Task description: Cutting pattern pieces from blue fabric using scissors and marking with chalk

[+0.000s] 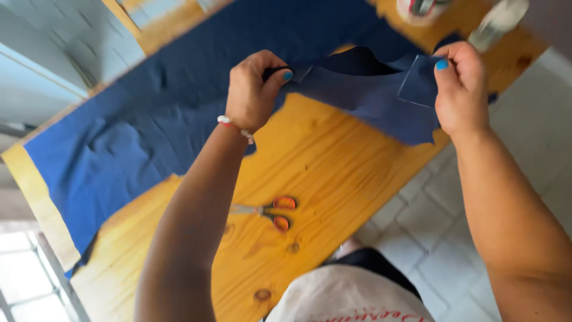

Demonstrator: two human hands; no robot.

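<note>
A cut piece of dark blue fabric is held up over the wooden table between both hands. My left hand pinches its left end between thumb and fingers. My right hand pinches the folded right corner. A larger sheet of blue fabric lies spread across the table behind and to the left. Orange-handled scissors lie on the bare wood below my left forearm.
A round container and a pale bottle-like object stand at the table's far end. Tiled floor runs along the table's right edge. A light wall and window area lie to the left.
</note>
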